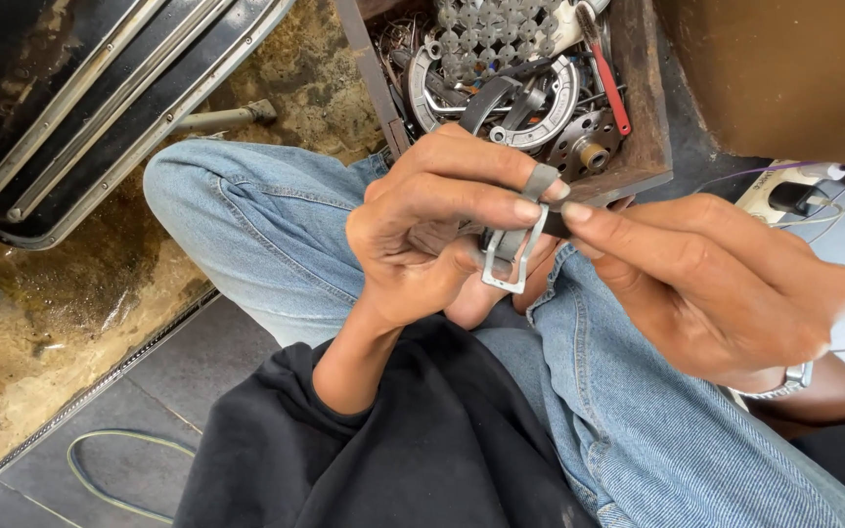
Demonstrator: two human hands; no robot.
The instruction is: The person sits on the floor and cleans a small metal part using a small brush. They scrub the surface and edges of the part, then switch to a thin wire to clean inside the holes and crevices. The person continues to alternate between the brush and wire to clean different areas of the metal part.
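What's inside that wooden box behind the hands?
The wooden box holds round metal brake plates, a gear-like part and a red-handled tool. Its bottom is buried, and the left hand covers its near edge.

The small rectangular clip of dull grey metal looks matt and lightly worn, and the grey strap looped above it seems a soft, matt rubber or cloth; which one cannot be told. The faded blue denim jeans show a coarse weave with raised seams. The black cloth sleeve is matt and smooth. The brown wooden box looks rough and scuffed, and it holds shiny round steel parts and a tool with a glossy red plastic handle.
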